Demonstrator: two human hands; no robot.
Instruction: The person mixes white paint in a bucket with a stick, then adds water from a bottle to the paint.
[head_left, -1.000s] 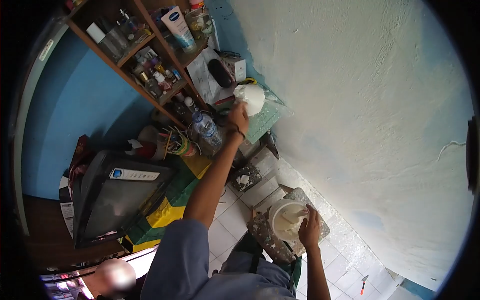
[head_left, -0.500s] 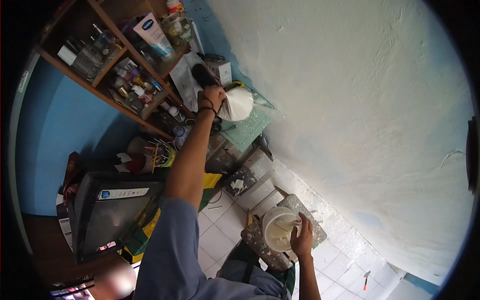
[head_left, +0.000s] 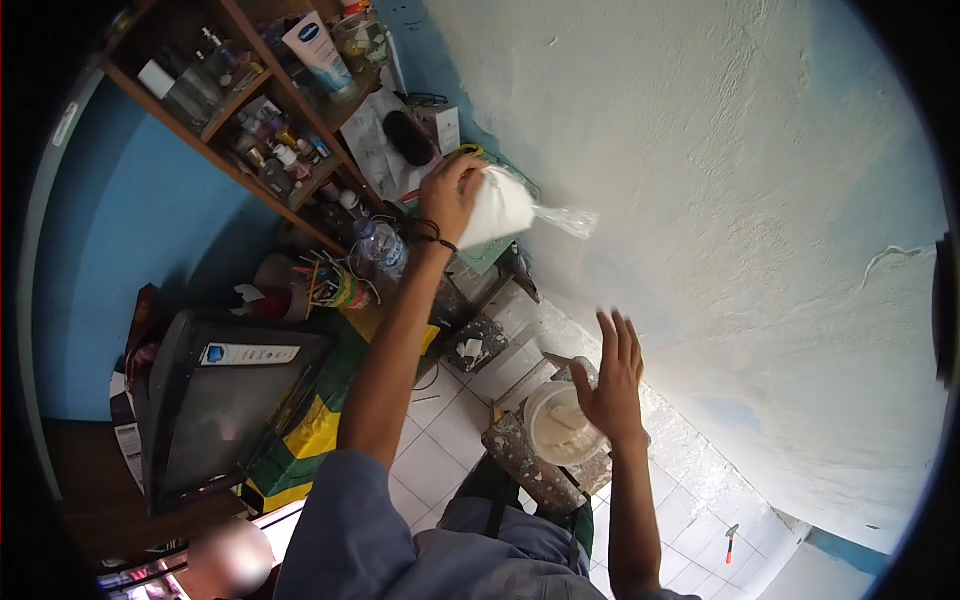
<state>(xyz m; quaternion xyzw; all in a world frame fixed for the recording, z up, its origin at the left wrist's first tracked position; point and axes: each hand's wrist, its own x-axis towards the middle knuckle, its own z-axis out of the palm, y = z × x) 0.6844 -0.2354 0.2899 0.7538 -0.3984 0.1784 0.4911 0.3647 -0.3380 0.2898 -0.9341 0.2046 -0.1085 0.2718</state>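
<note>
A clear plastic bag of white powder [head_left: 503, 210] is gripped by my left hand [head_left: 452, 200], its loose see-through end pointing right toward the wall. My right hand [head_left: 612, 385] is raised with fingers spread and holds nothing. Just left of and below it, a white bucket [head_left: 533, 412] with creamy white paste [head_left: 562, 428] inside stands on a paint-spattered stool [head_left: 530, 480]. Under the bag lies a green board [head_left: 482, 256].
Wooden shelves [head_left: 285, 205] with bottles stand at upper left, a dark brush [head_left: 408, 138] and water bottle [head_left: 382, 248] nearby. A television [head_left: 235, 410] is at lower left. A patchy plastered wall [head_left: 720, 220] fills the right. A hammer [head_left: 731, 543] lies on the floor tiles.
My left hand has lifted the bag and moved it right, off the board. My right hand has let go of the bucket rim, risen and spread its fingers.
</note>
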